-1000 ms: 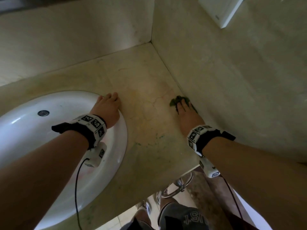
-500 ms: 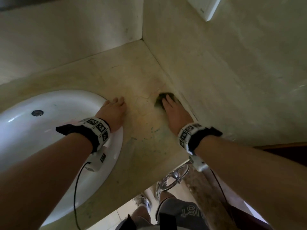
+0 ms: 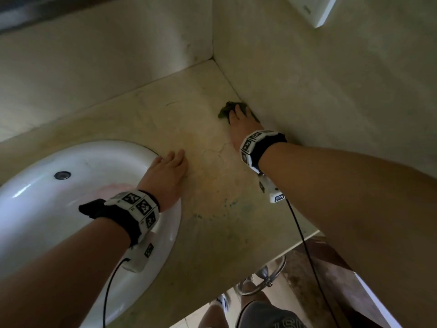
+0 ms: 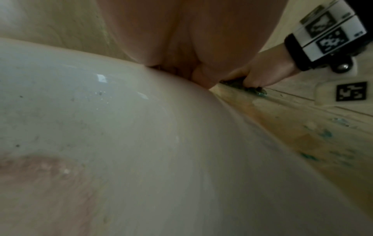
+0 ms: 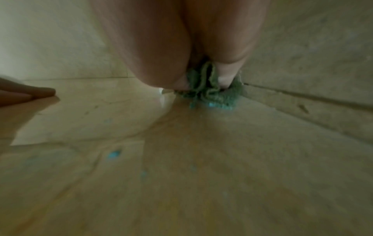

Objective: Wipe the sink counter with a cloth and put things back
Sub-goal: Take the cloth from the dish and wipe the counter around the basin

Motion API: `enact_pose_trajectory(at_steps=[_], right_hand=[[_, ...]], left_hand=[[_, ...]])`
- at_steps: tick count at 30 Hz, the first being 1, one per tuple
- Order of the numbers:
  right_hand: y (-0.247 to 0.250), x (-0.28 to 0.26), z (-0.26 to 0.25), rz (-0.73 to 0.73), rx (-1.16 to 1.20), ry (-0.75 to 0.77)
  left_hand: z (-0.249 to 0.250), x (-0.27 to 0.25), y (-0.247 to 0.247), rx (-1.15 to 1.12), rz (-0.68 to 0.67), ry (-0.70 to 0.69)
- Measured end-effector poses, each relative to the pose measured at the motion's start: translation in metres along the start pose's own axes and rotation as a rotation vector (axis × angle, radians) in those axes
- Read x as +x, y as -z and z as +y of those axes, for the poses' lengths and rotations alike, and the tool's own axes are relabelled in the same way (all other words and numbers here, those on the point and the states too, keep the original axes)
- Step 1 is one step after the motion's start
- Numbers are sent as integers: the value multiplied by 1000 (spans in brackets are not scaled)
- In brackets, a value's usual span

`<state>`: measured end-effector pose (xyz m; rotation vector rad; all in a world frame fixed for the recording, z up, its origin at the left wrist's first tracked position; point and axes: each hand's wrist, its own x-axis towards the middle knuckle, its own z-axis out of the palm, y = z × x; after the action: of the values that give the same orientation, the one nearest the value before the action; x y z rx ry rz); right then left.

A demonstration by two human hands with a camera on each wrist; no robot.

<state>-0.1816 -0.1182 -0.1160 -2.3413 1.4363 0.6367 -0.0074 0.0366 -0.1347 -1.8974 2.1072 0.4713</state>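
Note:
A small dark green cloth (image 3: pixel 225 110) lies bunched on the beige stone counter (image 3: pixel 208 185), against the right wall. My right hand (image 3: pixel 240 119) presses down on it, and the cloth (image 5: pixel 210 91) bulges up between thumb and fingers. In the left wrist view the right hand (image 4: pixel 260 75) curls over the cloth (image 4: pixel 242 85). My left hand (image 3: pixel 170 166) rests flat, fingers straight, across the right rim of the white sink (image 3: pixel 35 209) and onto the counter, holding nothing. Its fingertips (image 5: pixel 30 94) show at the left in the right wrist view.
Blue-green specks (image 3: pixel 228 204) dot the counter near its front edge, and a thin crack (image 3: pixel 215 150) runs between my hands. A white box (image 3: pixel 316 10) hangs on the right wall. A metal ring (image 3: pixel 264 280) hangs below the counter's edge. The walls meet in a corner behind the cloth.
My right hand has slid the cloth along the right wall, away from me and toward the back corner. The left hand has stayed on the sink rim.

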Motion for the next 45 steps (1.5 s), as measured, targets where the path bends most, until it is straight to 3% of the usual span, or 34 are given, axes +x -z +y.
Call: enact_pose_trajectory(at_steps=[8, 19, 31, 40, 45], right_hand=[[-17, -37, 16, 56, -138, 43], [-82, -139, 55, -16, 32, -34], [-125, -218, 68, 29, 103, -99], [-133, -268, 74, -103, -12, -70], [-102, -253, 62, 90, 140, -82]], left_hand=[[-2, 1, -2, 22, -8, 1], [6, -7, 1, 90, -14, -40], [25, -28, -7, 144, 18, -105], [28, -30, -3, 182, -7, -107], [30, -31, -2, 175, -13, -100]])
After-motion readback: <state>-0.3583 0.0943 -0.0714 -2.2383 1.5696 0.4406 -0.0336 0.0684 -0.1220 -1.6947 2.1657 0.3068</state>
